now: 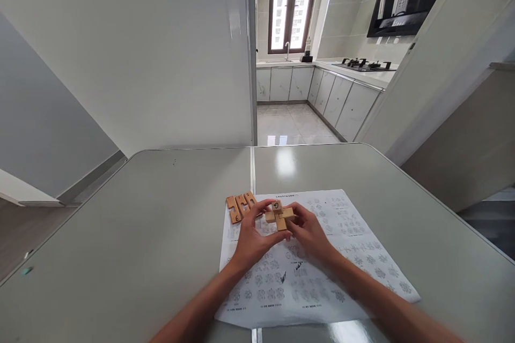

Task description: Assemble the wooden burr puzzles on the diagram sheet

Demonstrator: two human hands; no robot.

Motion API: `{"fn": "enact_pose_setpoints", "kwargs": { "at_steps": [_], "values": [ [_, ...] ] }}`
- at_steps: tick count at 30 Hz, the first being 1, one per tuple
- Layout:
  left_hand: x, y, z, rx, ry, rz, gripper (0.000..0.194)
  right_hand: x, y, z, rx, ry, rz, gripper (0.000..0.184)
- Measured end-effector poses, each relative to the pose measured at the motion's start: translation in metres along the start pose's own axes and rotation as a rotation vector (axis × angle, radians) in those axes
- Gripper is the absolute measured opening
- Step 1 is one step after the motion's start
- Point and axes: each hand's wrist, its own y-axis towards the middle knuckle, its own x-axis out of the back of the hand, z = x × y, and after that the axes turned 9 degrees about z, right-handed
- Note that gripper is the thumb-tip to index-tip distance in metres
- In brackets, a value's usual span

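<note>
A partly joined wooden burr puzzle (280, 216) of light interlocking sticks is held between both hands above a printed sheet. One upright stick bears a dark handwritten mark on its end. My left hand (254, 237) curls round the puzzle's left side, thumb under its front and fingers behind. From the right, my right hand (309, 228) grips it, with several fingertips hidden behind the sticks. Just beyond my left hand, several flat notched wooden pieces (240, 207) with handwritten marks lie side by side. The white instruction sheet (358, 262) shows rows of small line drawings.
The grey-green table (161, 225) has a seam down its middle and rounded far corners. Near its left edge lies a small teal bit (27, 270). Past the table a doorway opens on a kitchen with white cabinets (281, 83) and a gas hob (366, 65).
</note>
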Motion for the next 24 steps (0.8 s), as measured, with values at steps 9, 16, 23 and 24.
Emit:
{"fn": "enact_pose_setpoints", "kwargs": {
  "at_steps": [9,16,23,24],
  "values": [
    [-0.002,-0.002,-0.001,0.008,-0.057,0.025,0.076,0.004,0.000,-0.003,0.002,-0.179,-0.075,0.034],
    [-0.003,0.000,0.003,0.101,-0.052,0.087,0.064,0.005,-0.001,-0.013,0.195,-0.572,-0.210,0.014],
    [0.004,0.002,-0.001,0.137,-0.086,0.201,0.068,0.011,-0.002,-0.010,0.315,-0.735,-0.127,0.011],
    [0.005,0.002,-0.001,0.136,-0.081,0.210,0.068,0.013,-0.002,-0.010,0.323,-0.758,-0.109,0.013]
  ]
}}
